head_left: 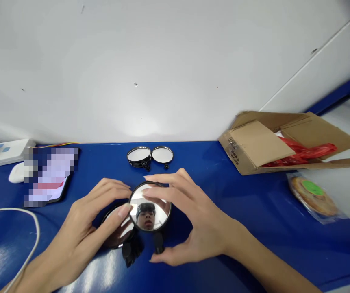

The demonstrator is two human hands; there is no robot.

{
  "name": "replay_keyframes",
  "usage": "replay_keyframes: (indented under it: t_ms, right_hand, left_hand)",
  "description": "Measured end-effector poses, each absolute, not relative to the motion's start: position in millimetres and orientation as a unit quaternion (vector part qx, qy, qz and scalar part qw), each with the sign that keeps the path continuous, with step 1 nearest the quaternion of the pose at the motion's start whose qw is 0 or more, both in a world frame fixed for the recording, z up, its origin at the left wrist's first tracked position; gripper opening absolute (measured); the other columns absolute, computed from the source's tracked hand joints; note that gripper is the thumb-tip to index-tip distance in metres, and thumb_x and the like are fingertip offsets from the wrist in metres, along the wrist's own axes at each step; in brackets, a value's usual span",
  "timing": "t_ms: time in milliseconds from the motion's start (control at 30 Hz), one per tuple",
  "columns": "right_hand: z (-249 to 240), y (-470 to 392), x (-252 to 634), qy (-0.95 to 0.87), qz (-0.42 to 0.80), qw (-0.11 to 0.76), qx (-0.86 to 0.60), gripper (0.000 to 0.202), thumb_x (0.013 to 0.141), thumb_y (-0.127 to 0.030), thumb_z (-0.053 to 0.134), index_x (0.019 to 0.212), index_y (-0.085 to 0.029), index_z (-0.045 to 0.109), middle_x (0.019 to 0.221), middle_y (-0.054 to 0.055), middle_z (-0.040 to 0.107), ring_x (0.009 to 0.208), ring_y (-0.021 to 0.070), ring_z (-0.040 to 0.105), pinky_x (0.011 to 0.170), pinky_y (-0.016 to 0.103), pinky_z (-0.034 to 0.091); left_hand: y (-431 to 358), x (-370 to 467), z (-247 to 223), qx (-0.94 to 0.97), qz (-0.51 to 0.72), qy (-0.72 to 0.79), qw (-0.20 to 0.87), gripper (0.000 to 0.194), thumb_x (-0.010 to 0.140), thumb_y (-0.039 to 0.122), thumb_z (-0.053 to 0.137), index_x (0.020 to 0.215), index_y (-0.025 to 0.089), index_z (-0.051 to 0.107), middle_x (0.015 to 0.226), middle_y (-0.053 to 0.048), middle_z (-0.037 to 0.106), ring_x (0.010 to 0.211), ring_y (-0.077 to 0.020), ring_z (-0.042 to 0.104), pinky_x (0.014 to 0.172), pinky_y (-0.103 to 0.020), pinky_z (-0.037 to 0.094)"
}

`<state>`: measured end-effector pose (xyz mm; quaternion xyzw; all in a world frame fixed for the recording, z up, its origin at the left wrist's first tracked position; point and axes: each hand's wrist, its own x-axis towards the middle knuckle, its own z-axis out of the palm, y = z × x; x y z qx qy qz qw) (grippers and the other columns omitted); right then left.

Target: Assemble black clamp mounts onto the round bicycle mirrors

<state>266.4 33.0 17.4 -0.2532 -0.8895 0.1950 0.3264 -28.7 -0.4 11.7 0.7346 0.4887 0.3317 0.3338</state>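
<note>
A round mirror (138, 205) with a black rim and a short black stem is between the fingers and thumb of my right hand (190, 215). Its fingertips lie on the glass and top edge, while the thumb is at the stem. A second round mirror (120, 235), with a black clamp-like mount (130, 249), is partly under the first one and my left hand (89, 224). My left fingers curve around this second mirror, the thumb lying across it, and the fingertips reach the left rim of the upper mirror. Reflections of a person and fingers show in the upper glass.
Several more round mirrors (162, 154) rest by the white wall, some stacked. At right are an open cardboard box (244, 152) with a red plastic bag (305, 152) and a wrapped round item (313, 195). A phone (51, 175), white mouse (18, 173) and white cable (36, 228) are left.
</note>
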Motion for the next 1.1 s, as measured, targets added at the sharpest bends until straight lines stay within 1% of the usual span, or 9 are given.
replay_keyframes:
  t_ms: [133,233,333,467,567,667,833,967,1100]
  right_hand:
    - [17,22,256,-0.909,0.118,0.343,-0.204,0.075,0.105,-0.05,0.084,0.163,-0.017,0.05,0.167,0.025,0.066,0.152,0.0303,0.067,0.113,0.044,0.057]
    - [16,14,249,-0.914,0.05,0.345,-0.208,0.06,0.111,-0.038,0.074,0.161,-0.012,0.052,0.17,0.028,0.063,0.156,0.0287,0.065,0.108,0.042,0.061]
    - [12,10,243,-0.885,-0.008,0.391,-0.252,0.058,0.107,-0.026,0.075,0.16,-0.015,0.054,0.165,0.027,0.068,0.147,0.0306,0.073,0.102,0.043,0.067]
    - [8,18,241,-0.835,-0.014,0.473,-0.282,0.051,0.105,-0.017,0.076,0.153,-0.018,0.058,0.125,0.016,0.087,0.11,0.029,0.084,0.084,0.043,0.069]
    - [7,25,244,-0.846,-0.038,0.45,-0.282,0.026,0.109,-0.015,0.073,0.134,-0.021,0.066,0.096,0.005,0.085,0.079,0.0222,0.075,0.07,0.04,0.062]
    - [5,26,245,-0.861,-0.064,0.424,-0.271,0.01,0.112,-0.016,0.072,0.122,-0.018,0.071,0.091,0.005,0.082,0.077,0.0212,0.07,0.068,0.039,0.059]
    - [-1,15,240,-0.882,-0.091,0.389,-0.25,0.013,0.109,-0.01,0.069,0.118,-0.01,0.079,0.087,0.006,0.078,0.076,0.0219,0.065,0.065,0.04,0.057]
    - [-2,8,236,-0.886,-0.102,0.377,-0.25,0.02,0.106,-0.005,0.064,0.115,-0.008,0.082,0.087,0.007,0.077,0.079,0.0231,0.063,0.072,0.039,0.059]
    - [1,7,233,-0.889,-0.119,0.344,-0.278,0.02,0.102,-0.004,0.065,0.108,-0.008,0.083,0.083,0.008,0.075,0.077,0.0249,0.063,0.066,0.041,0.057]
  left_hand:
    - [-9,-24,15,0.704,0.358,0.465,0.399,0.016,0.108,0.044,0.078,0.121,0.036,0.081,0.131,-0.005,0.083,0.125,-0.0324,0.076,0.103,-0.044,0.069]
    - [-13,-23,12,0.62,0.393,0.491,0.469,0.018,0.101,0.044,0.088,0.104,0.031,0.076,0.097,-0.002,0.081,0.092,-0.0251,0.079,0.077,-0.035,0.071]
    - [-10,-25,6,0.538,0.441,0.49,0.525,0.031,0.099,0.044,0.092,0.092,0.029,0.066,0.078,0.003,0.076,0.061,-0.0165,0.07,0.054,-0.029,0.063]
    - [-4,-31,1,0.498,0.452,0.514,0.532,0.038,0.093,0.048,0.096,0.1,0.031,0.062,0.087,0.002,0.085,0.069,-0.023,0.082,0.061,-0.037,0.072]
    - [-6,-29,2,0.472,0.415,0.546,0.553,0.046,0.089,0.052,0.098,0.098,0.031,0.059,0.084,0.001,0.081,0.066,-0.0232,0.08,0.054,-0.035,0.068]
    - [-11,-23,5,0.482,0.392,0.534,0.574,0.039,0.092,0.051,0.096,0.104,0.03,0.065,0.081,0.0,0.081,0.065,-0.0223,0.08,0.054,-0.03,0.068]
    - [-19,-10,15,0.468,0.392,0.538,0.581,0.047,0.087,0.053,0.099,0.122,0.034,0.072,0.079,0.003,0.08,0.063,-0.0227,0.081,0.066,-0.035,0.074]
    - [-24,-3,24,0.496,0.379,0.578,0.526,0.047,0.074,0.051,0.106,0.106,0.033,0.076,0.075,0.006,0.075,0.059,-0.0171,0.071,0.062,-0.027,0.068]
    - [-28,-2,24,0.519,0.381,0.59,0.488,0.044,0.075,0.06,0.102,0.105,0.036,0.079,0.075,0.008,0.075,0.06,-0.014,0.07,0.062,-0.021,0.064]
